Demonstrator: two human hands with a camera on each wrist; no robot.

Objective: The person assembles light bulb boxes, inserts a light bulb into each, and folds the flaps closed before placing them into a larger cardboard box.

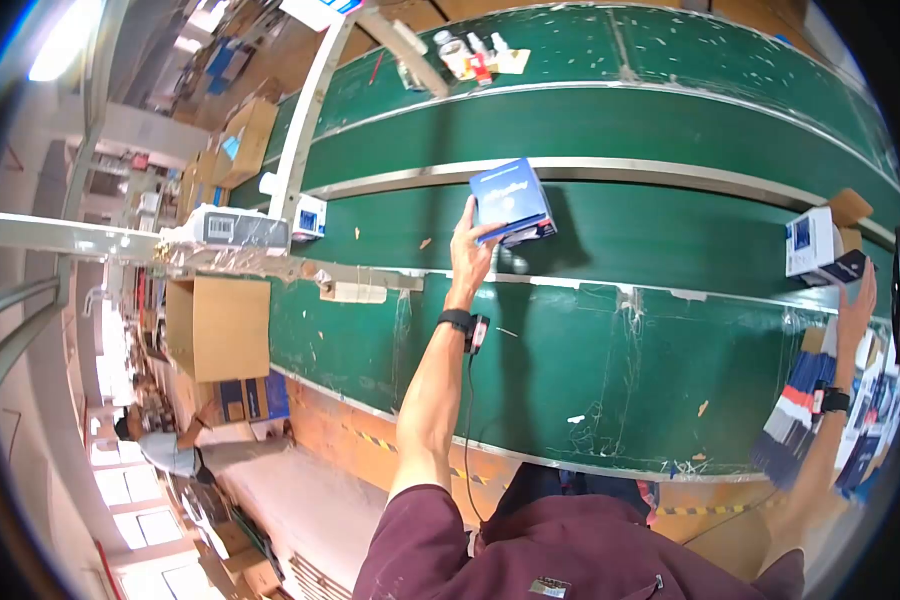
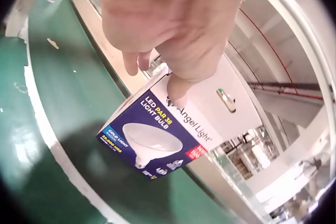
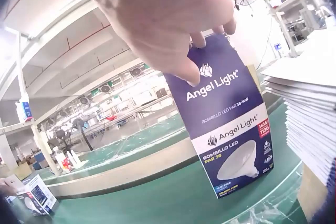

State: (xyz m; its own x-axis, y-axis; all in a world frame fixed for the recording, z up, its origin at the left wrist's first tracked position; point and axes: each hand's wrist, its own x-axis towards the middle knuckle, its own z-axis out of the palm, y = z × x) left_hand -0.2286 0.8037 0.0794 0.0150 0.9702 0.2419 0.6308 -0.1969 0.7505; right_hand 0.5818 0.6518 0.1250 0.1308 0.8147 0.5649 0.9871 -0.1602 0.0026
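Note:
My left hand (image 1: 472, 252) grips a blue Angel Light bulb box (image 1: 512, 195) above the green conveyor. In the left wrist view its thumb lies on the printed front of the box (image 2: 157, 129), near the brand name, with the other fingers behind. At the far right, my right hand (image 1: 854, 308) holds a second light bulb box (image 1: 808, 248) by its upper end. The right wrist view shows the thumb on the dark blue panel of this box (image 3: 226, 124) and fingertips over its top edge. Cardboard flaps show behind the second box.
Flat, folded cartons (image 1: 795, 415) are stacked at the right front. Several small bottles (image 1: 478, 62) stand on the far bench. A smaller bulb box (image 1: 310, 216) sits by the left post, with a large cardboard box (image 1: 232, 328) nearby. Another person (image 1: 175, 452) is at left.

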